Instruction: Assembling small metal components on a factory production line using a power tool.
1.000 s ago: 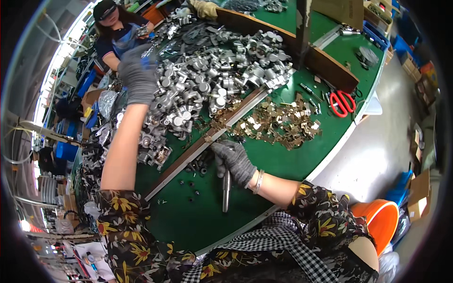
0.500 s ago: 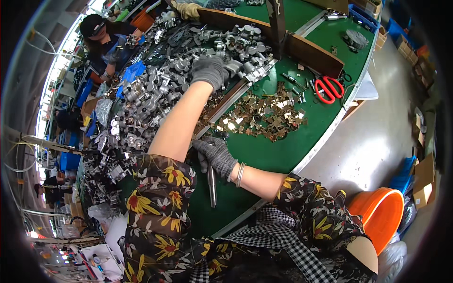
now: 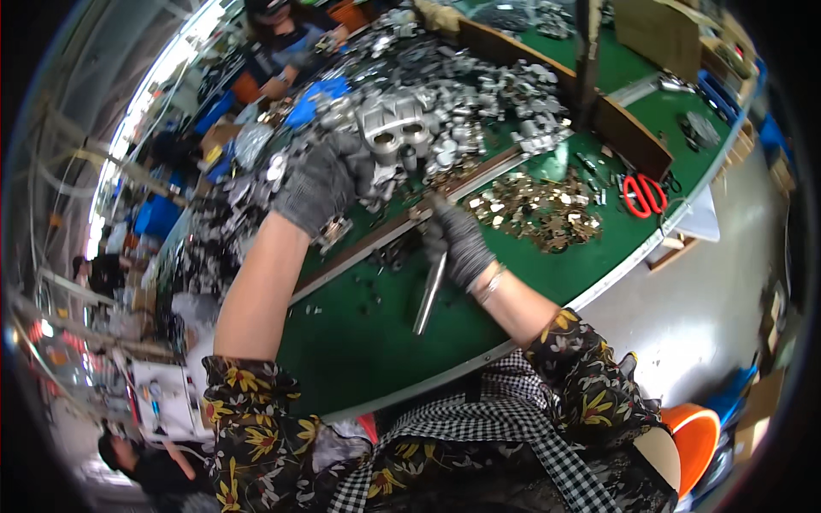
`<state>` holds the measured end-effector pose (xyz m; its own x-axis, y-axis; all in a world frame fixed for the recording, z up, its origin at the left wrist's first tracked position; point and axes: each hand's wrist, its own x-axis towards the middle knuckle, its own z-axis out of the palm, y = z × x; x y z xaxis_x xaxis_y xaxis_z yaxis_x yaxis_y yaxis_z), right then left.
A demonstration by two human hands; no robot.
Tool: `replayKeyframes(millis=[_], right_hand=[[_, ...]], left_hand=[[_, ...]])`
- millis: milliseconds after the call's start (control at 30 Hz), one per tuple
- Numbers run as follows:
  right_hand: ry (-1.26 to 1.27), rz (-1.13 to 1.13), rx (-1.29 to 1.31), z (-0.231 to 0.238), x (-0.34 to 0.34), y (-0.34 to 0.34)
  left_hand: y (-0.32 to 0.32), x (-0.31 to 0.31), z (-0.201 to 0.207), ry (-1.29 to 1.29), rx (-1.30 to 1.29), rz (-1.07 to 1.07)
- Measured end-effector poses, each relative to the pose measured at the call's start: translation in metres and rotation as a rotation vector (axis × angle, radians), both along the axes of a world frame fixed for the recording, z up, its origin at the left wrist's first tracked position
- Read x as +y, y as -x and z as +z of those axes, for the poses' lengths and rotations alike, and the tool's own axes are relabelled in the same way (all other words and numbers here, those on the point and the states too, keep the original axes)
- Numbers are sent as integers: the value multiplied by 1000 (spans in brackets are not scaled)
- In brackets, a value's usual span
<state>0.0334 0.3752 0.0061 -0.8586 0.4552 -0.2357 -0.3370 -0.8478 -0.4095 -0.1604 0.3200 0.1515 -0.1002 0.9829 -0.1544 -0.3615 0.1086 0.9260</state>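
Observation:
Above the heap of parts, my left hand (image 3: 321, 184) in a grey knit glove is closed on a silver brake caliper (image 3: 393, 128) with two round bores facing me. My right hand (image 3: 460, 244), gloved too, grips a polished metal rod (image 3: 430, 295) whose lower end slants down over the green table. The rod's upper part is hidden inside my fingers. A wood-and-metal rail (image 3: 376, 242) crosses the table just beyond my right hand. Past that rail lies a large heap of similar silver calipers (image 3: 462, 111), next to a pile of small brassy metal clips (image 3: 539, 209).
Red-handled scissors (image 3: 643, 197) lie near the table's right edge. A wooden divider (image 3: 631, 137) and an upright post (image 3: 587, 64) stand at the back. Across the heap, a co-worker (image 3: 286, 43) sits near blue plastic (image 3: 316, 101). An orange bucket (image 3: 691, 445) stands at lower right.
My left hand has come back from the heap, raising a caliper. My right hand, still around the rod, has moved farther forward. The whole view has shifted and tilted.

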Motion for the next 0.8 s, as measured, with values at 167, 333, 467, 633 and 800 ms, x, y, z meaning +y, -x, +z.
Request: replayKeyframes(millis=[167, 333, 467, 633, 800], right_hand=[[-339, 140, 12, 57, -7, -27], [-1226, 539, -184, 61, -41, -41], [-857, 794, -269, 57, -63, -61], [-613, 635, -281, 62, -89, -79], [-1068, 546, -534, 50, -91, -73]], left_hand=[[-41, -109, -4, 329, -235, 171], [-56, -189, -29, 309, -102, -9], [-65, -233, -95, -25, -518, -36], [-128, -207, -119, -188, -213, 447], [-156, -184, -142, -439, -577, 384]])
